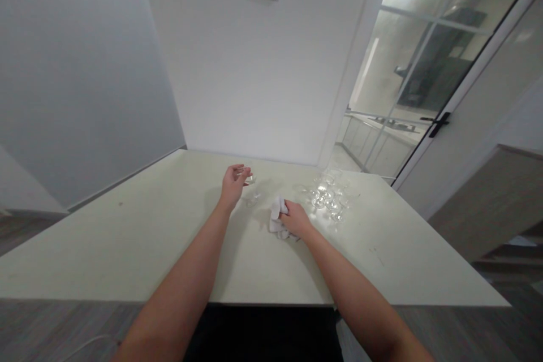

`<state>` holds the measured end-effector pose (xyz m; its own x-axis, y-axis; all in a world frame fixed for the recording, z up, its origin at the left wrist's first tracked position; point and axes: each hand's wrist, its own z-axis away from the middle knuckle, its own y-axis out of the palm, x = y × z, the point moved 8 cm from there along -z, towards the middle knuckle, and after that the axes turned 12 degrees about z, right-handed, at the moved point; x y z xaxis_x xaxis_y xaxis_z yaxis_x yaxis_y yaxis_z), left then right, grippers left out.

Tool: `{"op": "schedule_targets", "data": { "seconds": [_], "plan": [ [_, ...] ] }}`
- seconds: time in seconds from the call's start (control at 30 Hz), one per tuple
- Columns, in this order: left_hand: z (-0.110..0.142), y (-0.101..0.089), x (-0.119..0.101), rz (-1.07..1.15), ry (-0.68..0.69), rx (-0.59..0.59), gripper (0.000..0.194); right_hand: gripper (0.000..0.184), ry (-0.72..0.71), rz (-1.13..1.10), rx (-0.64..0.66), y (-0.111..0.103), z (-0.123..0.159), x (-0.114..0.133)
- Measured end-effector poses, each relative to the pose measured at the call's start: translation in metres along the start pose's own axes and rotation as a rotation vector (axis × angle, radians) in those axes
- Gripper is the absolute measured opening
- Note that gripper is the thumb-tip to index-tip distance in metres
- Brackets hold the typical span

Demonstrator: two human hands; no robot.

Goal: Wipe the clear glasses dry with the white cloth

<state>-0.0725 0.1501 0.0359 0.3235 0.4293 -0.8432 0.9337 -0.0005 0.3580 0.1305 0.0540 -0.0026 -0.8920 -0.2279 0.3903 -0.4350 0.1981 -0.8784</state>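
Note:
My left hand (pixel 234 184) is closed around the bowl of a small clear stemmed glass (pixel 251 180), above the table's middle. Below the fingers, its round foot shows faintly at the tabletop; I cannot tell whether it touches. Bunched in my right hand (pixel 296 218) is a white cloth (pixel 278 225), its lower folds hanging at the table surface. The cloth and the glass are apart. Just beyond my right hand, several clear glasses (pixel 326 197) stand close together; their see-through outlines overlap, so single ones are hard to make out.
The pale table (pixel 139 254) reaches back to a white wall (pixel 254 85). A grey wall (pixel 85 79) runs along its left side. On the right is a glass-paned door (pixel 407 79) with a black handle (pixel 439 124). The table's front edge is close to my body.

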Motion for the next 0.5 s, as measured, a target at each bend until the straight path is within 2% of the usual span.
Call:
{"op": "schedule_targets", "data": {
  "seconds": [0.17, 0.3, 0.4, 0.5],
  "plan": [
    [0.036, 0.056, 0.000, 0.074, -0.192, 0.334, 0.050, 0.022, 0.018, -0.050, -0.004, -0.004, 0.001, 0.002],
    [0.061, 0.084, 0.000, 0.112, -0.278, 0.510, 0.048, 0.029, -0.020, -0.161, -0.019, -0.003, 0.002, 0.003],
    [0.071, 0.094, 0.003, 0.140, -0.314, 0.585, 0.047, 0.027, -0.005, -0.175, -0.015, 0.001, 0.000, -0.001],
    [0.067, 0.093, 0.005, 0.159, -0.269, 0.539, 0.046, 0.032, 0.002, -0.211, -0.026, 0.003, -0.003, -0.005]
  ]
}}
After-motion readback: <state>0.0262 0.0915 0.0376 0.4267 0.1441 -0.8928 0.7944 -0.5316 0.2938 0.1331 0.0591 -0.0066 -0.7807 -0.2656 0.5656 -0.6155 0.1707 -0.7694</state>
